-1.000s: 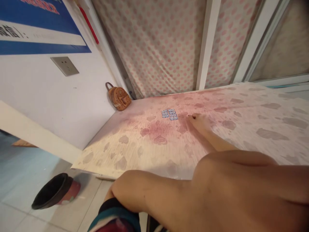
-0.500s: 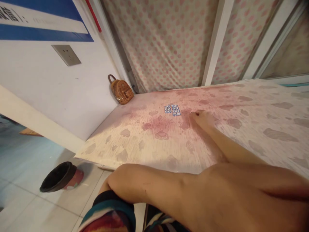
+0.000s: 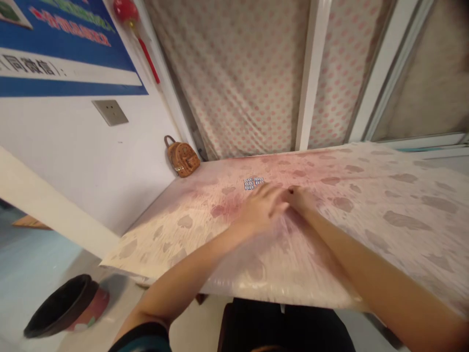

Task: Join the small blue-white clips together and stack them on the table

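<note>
Pieces (image 3: 249,184) on the table (image 3: 252,266) before you.
Your left hand (image 3: 262,208) just nearer you, right hand (image 3: 298,199) right of it; backpack (image 3: 185,159) far left, curtain (image 3: 242,78) behind table, bin (image 3: 88,308) on floor (image 3: 196,325) left.

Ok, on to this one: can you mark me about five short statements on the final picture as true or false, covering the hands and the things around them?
1. The left hand and right hand are both over the table. True.
2. The brown bag is to the left of the small pieces. True.
3. The right hand is to the left of the small pieces. False: it is to their right.
4. The bin stands on the floor. True.
5. The brown bag lies inside the bin. False: it is at the table's far left corner, by the wall.
</note>
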`<state>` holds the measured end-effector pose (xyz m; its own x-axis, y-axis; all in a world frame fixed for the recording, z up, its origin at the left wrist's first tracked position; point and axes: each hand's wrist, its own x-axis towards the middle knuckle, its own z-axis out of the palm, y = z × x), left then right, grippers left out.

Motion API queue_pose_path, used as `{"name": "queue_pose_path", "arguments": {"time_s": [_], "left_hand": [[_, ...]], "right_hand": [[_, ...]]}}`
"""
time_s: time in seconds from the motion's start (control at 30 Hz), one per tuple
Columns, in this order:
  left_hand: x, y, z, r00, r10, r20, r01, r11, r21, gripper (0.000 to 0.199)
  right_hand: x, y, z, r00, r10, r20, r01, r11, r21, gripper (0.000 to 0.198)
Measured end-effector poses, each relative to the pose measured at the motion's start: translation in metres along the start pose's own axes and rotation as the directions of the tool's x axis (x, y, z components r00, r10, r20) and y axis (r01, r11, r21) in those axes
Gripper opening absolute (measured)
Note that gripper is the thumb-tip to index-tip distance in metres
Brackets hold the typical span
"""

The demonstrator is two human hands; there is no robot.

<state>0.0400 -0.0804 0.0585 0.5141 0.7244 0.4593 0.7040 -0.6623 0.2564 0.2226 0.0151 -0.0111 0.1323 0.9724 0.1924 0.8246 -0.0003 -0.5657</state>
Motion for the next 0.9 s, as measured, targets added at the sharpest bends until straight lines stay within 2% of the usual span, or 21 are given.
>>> {"name": "queue_pose_path", "arguments": {"time_s": [0.07, 0.17, 0.23, 0.3, 0.4, 0.53, 0.73, 0.9], "left_hand": [[0.022, -0.051, 0.022, 0.966, -0.245, 0.087, 0.239, 0.968, 0.075, 0.062], [0.054, -0.110, 0.058, 0.888, -0.422, 0.185, 0.406, 0.906, 0.119, 0.073], [0.074, -0.131, 0.078, 0.841, -0.492, 0.225, 0.479, 0.871, 0.110, 0.073], [0.092, -0.142, 0.092, 0.799, -0.552, 0.239, 0.540, 0.833, 0.121, 0.075], [0.107, -0.147, 0.104, 0.770, -0.590, 0.243, 0.557, 0.807, 0.195, 0.074], [0.101, -0.145, 0.105, 0.809, -0.516, 0.281, 0.452, 0.852, 0.263, 0.073], [0.068, -0.126, 0.085, 0.832, -0.388, 0.397, 0.322, 0.920, 0.222, 0.076], [0.019, -0.105, 0.062, 0.858, -0.289, 0.424, 0.243, 0.957, 0.161, 0.076]], "right_hand": [[0.000, -0.001, -0.002, 1.000, 0.005, -0.010, -0.005, 0.999, -0.032, 0.037], [0.000, -0.003, -0.003, 1.000, 0.024, -0.004, -0.024, 0.998, -0.056, 0.037], [-0.001, -0.002, -0.003, 1.000, 0.026, -0.013, -0.027, 0.997, -0.066, 0.038], [-0.001, -0.001, -0.003, 1.000, 0.017, -0.024, -0.018, 0.997, -0.079, 0.038], [0.001, 0.001, -0.002, 1.000, 0.011, -0.009, -0.011, 0.998, -0.066, 0.039], [0.002, 0.003, -0.001, 1.000, 0.001, 0.005, -0.001, 1.000, -0.017, 0.038], [0.001, 0.002, -0.003, 1.000, -0.022, -0.012, 0.022, 1.000, -0.005, 0.036], [0.002, 0.005, -0.003, 0.999, -0.036, 0.002, 0.036, 0.999, 0.025, 0.035]]}}
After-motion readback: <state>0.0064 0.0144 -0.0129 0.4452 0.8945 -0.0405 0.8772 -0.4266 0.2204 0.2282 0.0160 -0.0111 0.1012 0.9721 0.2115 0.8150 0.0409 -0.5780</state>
